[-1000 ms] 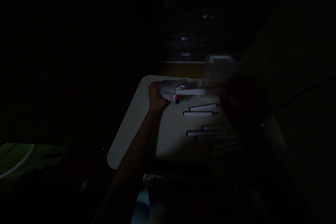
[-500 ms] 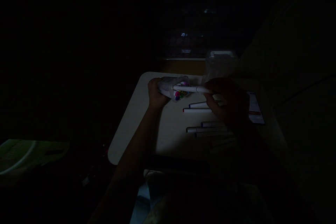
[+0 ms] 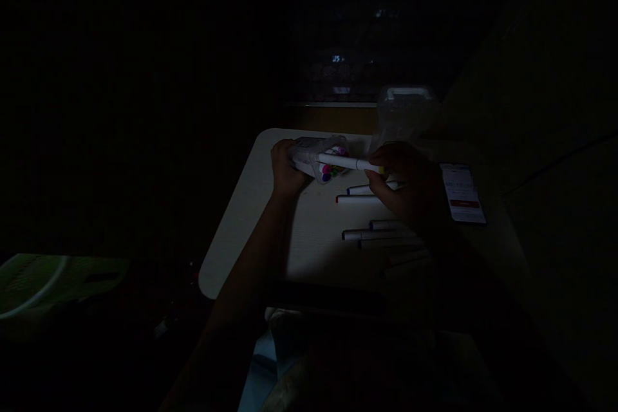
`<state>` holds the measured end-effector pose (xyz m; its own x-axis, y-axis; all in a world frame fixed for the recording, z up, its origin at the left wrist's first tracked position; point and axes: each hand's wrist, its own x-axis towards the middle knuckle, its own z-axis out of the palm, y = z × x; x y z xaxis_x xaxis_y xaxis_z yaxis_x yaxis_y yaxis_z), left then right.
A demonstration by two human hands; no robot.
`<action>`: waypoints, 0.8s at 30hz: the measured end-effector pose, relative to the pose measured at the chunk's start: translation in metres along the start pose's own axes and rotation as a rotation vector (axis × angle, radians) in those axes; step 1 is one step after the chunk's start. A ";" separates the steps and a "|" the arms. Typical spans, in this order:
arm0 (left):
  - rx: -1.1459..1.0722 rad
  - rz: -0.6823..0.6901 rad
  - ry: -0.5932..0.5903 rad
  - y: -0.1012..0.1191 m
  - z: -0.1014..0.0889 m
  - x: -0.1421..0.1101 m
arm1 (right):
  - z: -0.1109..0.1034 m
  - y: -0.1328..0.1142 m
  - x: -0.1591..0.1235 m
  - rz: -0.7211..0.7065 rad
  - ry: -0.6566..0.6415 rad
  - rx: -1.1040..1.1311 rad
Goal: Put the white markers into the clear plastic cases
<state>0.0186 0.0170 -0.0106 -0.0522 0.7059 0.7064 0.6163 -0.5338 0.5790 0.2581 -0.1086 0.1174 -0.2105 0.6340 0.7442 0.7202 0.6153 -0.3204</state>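
Note:
My left hand (image 3: 284, 167) is wrapped round a clear plastic case (image 3: 305, 153) that lies tilted on its side, its mouth facing right. Coloured ends of several markers, pink, purple and green among them, show at that mouth. Between the thumb and fingers of my right hand (image 3: 403, 180) is a white marker (image 3: 345, 161) with a yellow end, its far tip at the mouth of the case. Below my right hand, loose white markers (image 3: 360, 199) lie on the white table (image 3: 309, 251), some with blue or red ends. Deep shadow hides much of both hands.
A clear plastic container (image 3: 405, 109) with a white handle stands at the table's back right. To the right lies a phone (image 3: 462, 193) with its screen lit. A green surface (image 3: 48, 283) shows at the lower left. Darkness covers most of the surroundings.
My right hand has shifted slightly left with the white marker, and its yellow end now shows. More of the phone is uncovered. My left hand still holds the case.

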 end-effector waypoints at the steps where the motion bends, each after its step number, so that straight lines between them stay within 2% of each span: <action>1: 0.006 0.000 0.003 0.000 0.000 0.000 | 0.001 0.001 0.000 0.001 -0.005 -0.003; 9: -0.017 0.048 0.013 -0.004 0.002 -0.001 | 0.003 0.004 0.000 -0.064 0.048 -0.011; 18: -0.024 0.008 -0.013 -0.001 0.001 0.001 | 0.008 0.006 -0.001 -0.069 -0.041 0.005; 24: -0.021 0.015 -0.014 -0.002 0.001 0.001 | 0.008 0.006 0.000 -0.097 -0.042 0.051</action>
<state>0.0181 0.0188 -0.0116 -0.0321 0.7041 0.7094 0.6005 -0.5538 0.5768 0.2568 -0.1014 0.1107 -0.3055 0.5886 0.7485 0.6608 0.6970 -0.2784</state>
